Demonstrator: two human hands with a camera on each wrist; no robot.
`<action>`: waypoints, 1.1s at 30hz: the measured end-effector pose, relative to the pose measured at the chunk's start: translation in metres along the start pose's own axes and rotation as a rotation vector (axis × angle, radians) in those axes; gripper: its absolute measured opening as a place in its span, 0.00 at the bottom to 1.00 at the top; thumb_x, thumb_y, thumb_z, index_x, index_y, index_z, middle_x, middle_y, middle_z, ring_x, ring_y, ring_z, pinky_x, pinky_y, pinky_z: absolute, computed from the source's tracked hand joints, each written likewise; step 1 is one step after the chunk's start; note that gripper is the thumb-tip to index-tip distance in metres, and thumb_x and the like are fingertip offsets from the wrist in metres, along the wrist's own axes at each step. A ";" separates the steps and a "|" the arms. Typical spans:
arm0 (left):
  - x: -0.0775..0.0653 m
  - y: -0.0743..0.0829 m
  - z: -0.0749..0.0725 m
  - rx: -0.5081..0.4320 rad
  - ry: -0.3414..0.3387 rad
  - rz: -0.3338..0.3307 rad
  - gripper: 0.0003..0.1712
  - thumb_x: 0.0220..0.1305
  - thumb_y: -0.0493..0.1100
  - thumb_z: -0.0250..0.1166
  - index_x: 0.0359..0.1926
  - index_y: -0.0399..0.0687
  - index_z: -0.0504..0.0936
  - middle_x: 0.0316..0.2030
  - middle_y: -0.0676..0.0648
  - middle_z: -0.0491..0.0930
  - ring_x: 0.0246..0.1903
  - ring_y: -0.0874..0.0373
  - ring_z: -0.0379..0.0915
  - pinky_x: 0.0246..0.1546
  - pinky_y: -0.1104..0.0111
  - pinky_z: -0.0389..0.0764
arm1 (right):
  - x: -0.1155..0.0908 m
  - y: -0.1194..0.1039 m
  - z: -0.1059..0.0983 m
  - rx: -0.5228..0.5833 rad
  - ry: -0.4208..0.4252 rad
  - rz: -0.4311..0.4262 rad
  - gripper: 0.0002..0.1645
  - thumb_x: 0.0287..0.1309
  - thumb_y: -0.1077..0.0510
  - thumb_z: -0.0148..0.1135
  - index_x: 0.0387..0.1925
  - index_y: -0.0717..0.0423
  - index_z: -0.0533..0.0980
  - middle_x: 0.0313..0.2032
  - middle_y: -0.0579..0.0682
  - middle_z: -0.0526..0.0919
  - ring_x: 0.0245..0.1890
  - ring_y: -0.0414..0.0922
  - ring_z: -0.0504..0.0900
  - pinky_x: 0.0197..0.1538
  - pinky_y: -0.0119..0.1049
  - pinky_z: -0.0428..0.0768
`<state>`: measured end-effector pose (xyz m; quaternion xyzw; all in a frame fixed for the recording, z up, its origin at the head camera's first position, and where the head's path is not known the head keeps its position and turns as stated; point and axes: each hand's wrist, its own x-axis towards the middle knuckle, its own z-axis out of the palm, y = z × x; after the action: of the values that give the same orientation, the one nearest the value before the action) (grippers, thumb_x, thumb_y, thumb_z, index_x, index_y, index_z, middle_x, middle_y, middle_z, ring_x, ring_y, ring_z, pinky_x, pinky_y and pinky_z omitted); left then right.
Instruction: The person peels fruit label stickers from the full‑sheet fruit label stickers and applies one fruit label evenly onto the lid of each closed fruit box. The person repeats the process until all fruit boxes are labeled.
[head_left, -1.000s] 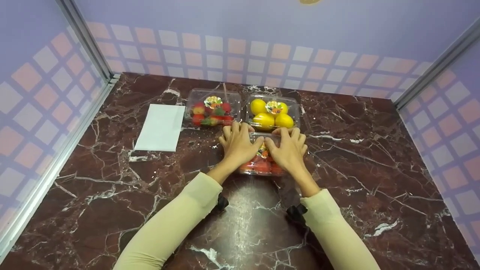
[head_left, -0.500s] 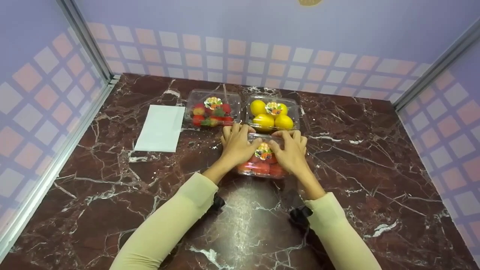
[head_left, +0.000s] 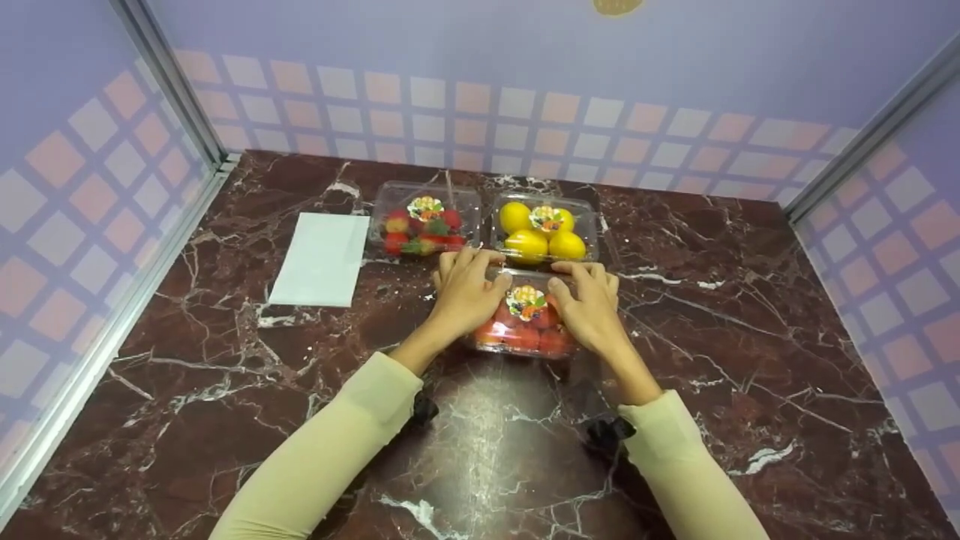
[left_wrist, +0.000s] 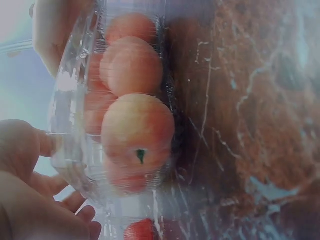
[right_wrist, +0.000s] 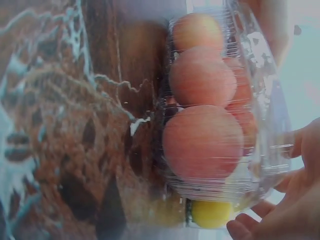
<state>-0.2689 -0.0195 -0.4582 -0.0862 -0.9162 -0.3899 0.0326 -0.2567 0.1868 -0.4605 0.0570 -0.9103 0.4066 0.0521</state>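
A clear plastic fruit box full of round peach-coloured fruit sits before me, a fruit sticker on its lid. My left hand rests over the far left corner of the lid, thumb on top and spread fingers at the back edge. On the far right corner, my right hand lies in the same way. In the left wrist view, the thumb touches the lid edge. In the right wrist view, the fingers lie loosely bent around the corner, and peach-coloured fruit shows through the wall.
Behind stand two more clear boxes, one with red fruit and green leaves, the other with lemons. A white rectangular sheet lies to the left on the dark red marbled table. Tiled-pattern walls enclose the back and sides.
My hands have slid apart along the lid toward its corners. The thumbs, which were close together over the sticker, now lie on either side of it. The box has stayed nearly in place.
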 end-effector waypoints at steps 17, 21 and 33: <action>-0.012 0.008 0.002 0.033 0.032 -0.039 0.34 0.72 0.58 0.66 0.73 0.51 0.73 0.69 0.42 0.70 0.70 0.42 0.55 0.72 0.46 0.56 | -0.008 -0.011 0.005 -0.079 0.024 0.020 0.32 0.73 0.46 0.60 0.71 0.58 0.73 0.70 0.63 0.68 0.73 0.63 0.58 0.72 0.65 0.59; -0.014 0.006 0.006 0.019 0.042 -0.047 0.36 0.70 0.59 0.67 0.73 0.52 0.73 0.68 0.43 0.69 0.69 0.42 0.56 0.70 0.46 0.58 | -0.009 -0.011 0.010 -0.091 0.023 0.034 0.33 0.73 0.44 0.61 0.71 0.57 0.73 0.70 0.63 0.67 0.72 0.63 0.58 0.69 0.65 0.61; -0.017 0.004 0.015 -0.036 0.082 -0.057 0.37 0.68 0.59 0.70 0.72 0.50 0.74 0.68 0.44 0.68 0.70 0.42 0.55 0.67 0.45 0.60 | -0.013 -0.011 0.020 -0.049 0.055 0.034 0.33 0.70 0.47 0.66 0.69 0.59 0.74 0.69 0.65 0.68 0.71 0.65 0.59 0.71 0.67 0.59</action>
<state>-0.2509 -0.0080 -0.4679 -0.0447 -0.9091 -0.4102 0.0573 -0.2430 0.1657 -0.4679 0.0293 -0.9191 0.3865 0.0714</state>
